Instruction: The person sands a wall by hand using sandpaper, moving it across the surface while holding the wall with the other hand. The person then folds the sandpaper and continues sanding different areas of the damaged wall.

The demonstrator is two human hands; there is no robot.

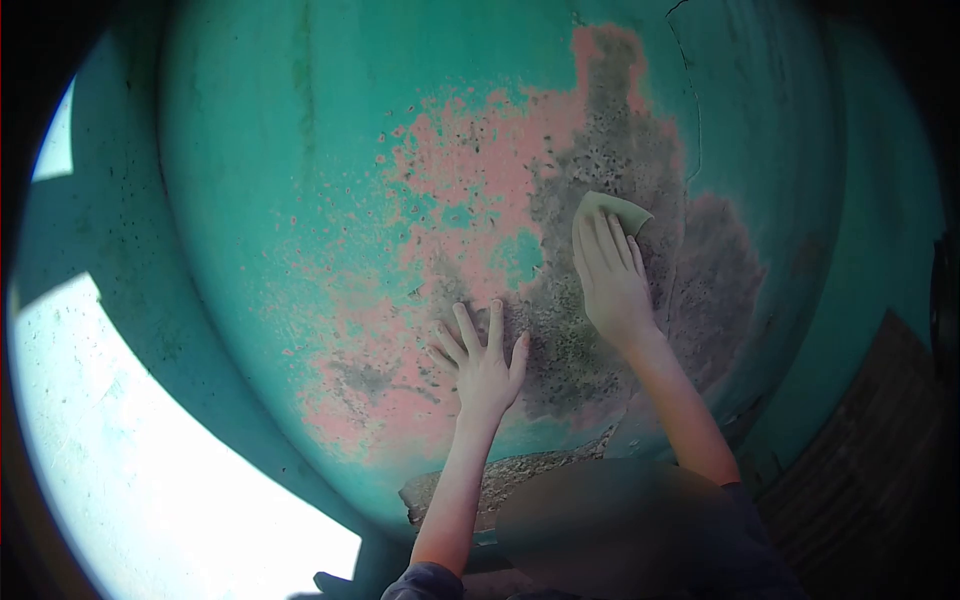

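A turquoise wall (350, 120) fills the view, its paint worn through to pink and rough grey plaster in the middle. My left hand (485, 375) lies against the worn area with fingers spread, and nothing is in it. Higher and to the right, my right hand (612, 285) presses a greenish-grey sheet, apparently sandpaper (622, 210), against the bare grey patch (590, 165). The fingers lie together over the sheet, whose top and right edge stick out past the fingertips. Its underside is hidden against the wall.
A crack (693, 130) runs down the upper right of the wall. Below my hands, a strip of broken, exposed masonry (525, 475) shows. Bright sunlight (150, 450) falls at the left, and a brown ridged surface (860, 410) stands at the lower right.
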